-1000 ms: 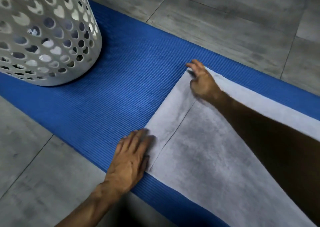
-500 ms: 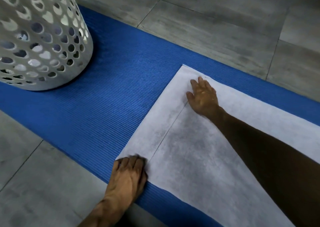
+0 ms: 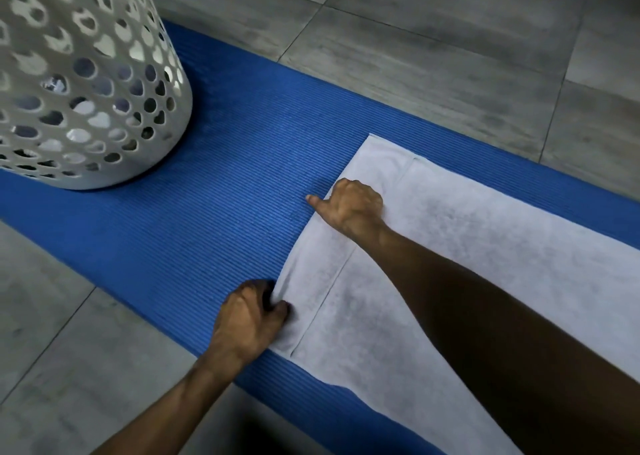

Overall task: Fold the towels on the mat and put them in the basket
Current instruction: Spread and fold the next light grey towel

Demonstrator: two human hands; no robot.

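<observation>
Two bare forearms in view, no sleeves, no gloves. Left hand (image 3: 247,319) enters from 7 o'clock; right hand (image 3: 353,208) from 4 o'clock on long forearm. No watch, ring, bracelet visible on either wrist or fingers. Nails short, unpainted where visible. Upper arms and clothing out of frame.

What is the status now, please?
Left hand and right hand both grip towel end edge. Towel flat on mat. Basket path clear.
</observation>
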